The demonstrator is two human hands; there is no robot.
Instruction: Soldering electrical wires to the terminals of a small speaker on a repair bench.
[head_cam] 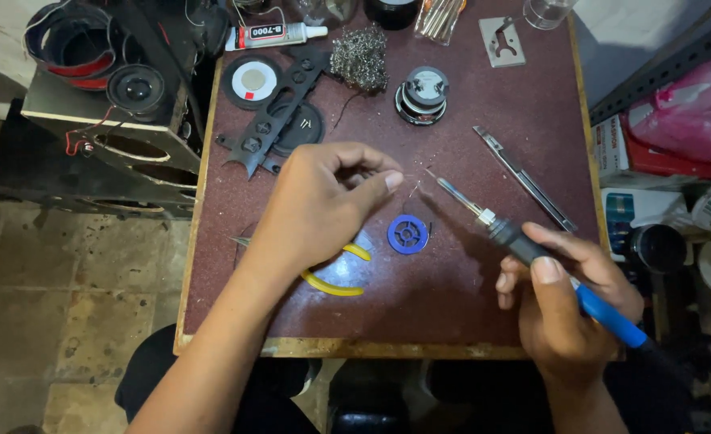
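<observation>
Right hand (568, 301): nearest the camera, fingers wrapped shut around the blue-and-black handle of a soldering iron (524, 245), thumb lying along the top of the grip.
Iron tip: points up and to the left, ending just beside the left fingertips, above the table (452, 313).
Left hand (323, 201): thumb and forefinger pinched narrow; a thin strand seems to be held between them, too fine to be sure what it is.
Solder spool (408, 235): small, blue, flat on the table just under the meeting point of tip and fingertips; a fine wire curls up from it.
Yellow-handled pliers (335, 277): lying under the left wrist, partly hidden.
Doing it well: in my judgement the tip should touch only the strand, kept clear of the fingertips; resting both wrists on the table would steady the contact.
Craft knife (524, 177): slim, grey, lying diagonally to the right, apart from both hands.
Small speaker (422, 95): round, farther back.
Wire wool (359, 56): a tangled metal ball beyond it.
Black plastic frame (279, 112): lying left of the wool.
Glue tube (275, 35): at the far edge.
</observation>
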